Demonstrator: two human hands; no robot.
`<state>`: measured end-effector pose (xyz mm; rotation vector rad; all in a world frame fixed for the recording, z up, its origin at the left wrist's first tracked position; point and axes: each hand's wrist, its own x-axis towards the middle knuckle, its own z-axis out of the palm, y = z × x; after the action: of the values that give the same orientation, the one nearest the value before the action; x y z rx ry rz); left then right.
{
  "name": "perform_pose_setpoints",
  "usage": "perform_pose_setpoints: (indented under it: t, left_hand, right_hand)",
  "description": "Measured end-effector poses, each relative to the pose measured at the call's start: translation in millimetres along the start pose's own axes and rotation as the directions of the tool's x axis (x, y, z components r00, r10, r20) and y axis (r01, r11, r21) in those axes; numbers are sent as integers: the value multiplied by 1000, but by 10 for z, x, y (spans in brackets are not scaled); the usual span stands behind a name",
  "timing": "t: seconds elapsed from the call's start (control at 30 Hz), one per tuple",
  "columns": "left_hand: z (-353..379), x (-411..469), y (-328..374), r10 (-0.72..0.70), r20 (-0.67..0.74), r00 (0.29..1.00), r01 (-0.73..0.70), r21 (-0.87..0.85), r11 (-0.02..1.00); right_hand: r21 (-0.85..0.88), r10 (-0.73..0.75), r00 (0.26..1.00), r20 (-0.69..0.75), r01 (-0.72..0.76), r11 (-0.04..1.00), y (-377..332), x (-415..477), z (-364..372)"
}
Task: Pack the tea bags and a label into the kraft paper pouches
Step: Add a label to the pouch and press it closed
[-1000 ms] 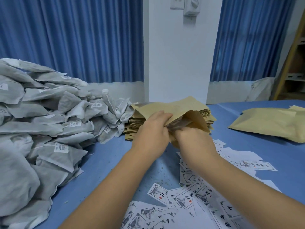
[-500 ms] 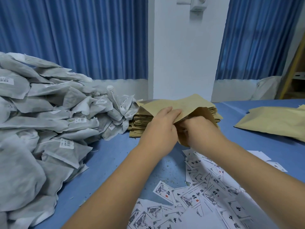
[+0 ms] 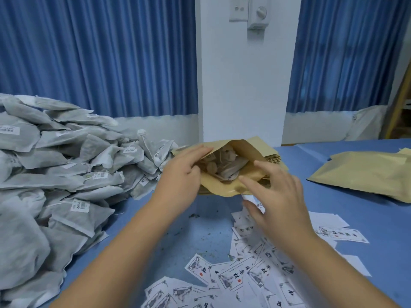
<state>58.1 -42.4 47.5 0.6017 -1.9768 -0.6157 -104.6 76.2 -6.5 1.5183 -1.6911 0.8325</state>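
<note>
Starting nearest, printed labels [image 3: 233, 278] are seen scattered over the blue table [image 3: 200, 221]. Just above them the right hand [image 3: 280, 201] has been drawn back out of the pouch [image 3: 222, 187], where it was buried half a second ago. Its fingers are now spread and relaxed, and nothing is plainly held. Whether the label under its thumb is touched cannot be told. The pouch's upper lip is gripped by the left hand [image 3: 182, 174], so the mouth, previously crowded by both hands, is held gaping. Tea bags [image 3: 226, 163] are exposed inside, so the filling is judged done and a label is due next. Beyond lie the stack of empty pouches [image 3: 274, 157], the heap of loose tea bags [image 3: 66, 174] at left and the filled pouches [image 3: 367, 174] at right.
</note>
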Motion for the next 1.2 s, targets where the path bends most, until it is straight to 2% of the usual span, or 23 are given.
perform_pose_setpoints:
  t: [0.1, 0.17, 0.43, 0.57, 0.67, 0.73, 0.77, 0.8, 0.83, 0.87, 0.9, 0.93, 0.97, 1.07, 1.13, 1.2]
  left_hand:
    - [-135, -103, 172, 10, -7, 1000, -10, 1, 1000]
    - [-215, -262, 248, 52, -26, 998, -51, 18, 999]
    - [-649, -987, 301, 52, -26, 998, -47, 159, 986]
    - [-890, -1270, 319, 16, 49, 999, -26, 209, 978]
    - [-1011, -1482, 322, -92, 139, 986, 45, 311, 949]
    - [-1026, -1606, 345, -235, 267, 935, 81, 485, 871]
    - [-1007, -1657, 351, -351, 298, 888, 100, 619, 779]
    - [-970, -1697, 361, -450, 275, 850, 96, 759, 644]
    - [-917, -1718, 384, -495, 228, 838, 66, 859, 508]
    - [-850, -1716, 421, -492, 188, 850, 38, 910, 414]
    - [-779, -1705, 454, -442, 167, 881, 12, 928, 374]
    - [-715, -1686, 479, -364, 173, 915, -20, 922, 386]
    - [-663, -1657, 489, -283, 206, 937, -62, 893, 445]
    - [-542, -1538, 444, -110, 354, 929, -213, 753, 622]
    - [-497, -1505, 390, -48, 420, 906, -275, 674, 685]
    - [-498, -1529, 320, 6, 433, 902, -298, 612, 732]
  right_hand:
    - [55, -28, 981, -192, 40, 998, 36, 36, -91]
    - [105, -49, 967, -251, 77, 991, 40, 57, -155]
    - [247, -241, 945, -220, 293, 924, -180, -37, -380]
    - [233, -416, 871, -261, 475, 848, -271, -200, -450]
    - [246, -517, 833, -196, 552, 797, -338, -392, -429]
    - [243, -567, 811, -146, 585, 774, -355, -479, -416]
    - [243, -589, 799, -123, 599, 763, -360, -508, -413]
    - [250, -608, 788, -96, 610, 752, -364, -534, -411]
    - [258, -622, 780, -65, 615, 745, -366, -558, -415]
    - [269, -632, 774, -43, 618, 738, -368, -574, -424]
    - [278, -640, 768, -31, 622, 732, -375, -587, -444]
    - [286, -644, 765, -22, 622, 729, -387, -596, -466]
    - [294, -642, 767, -10, 616, 731, -404, -594, -497]
    - [330, -637, 769, 46, 591, 736, -441, -553, -580]
    - [378, -588, 781, 212, 489, 786, -423, -559, -606]
    - [390, -552, 750, 363, 416, 821, -359, -596, -618]
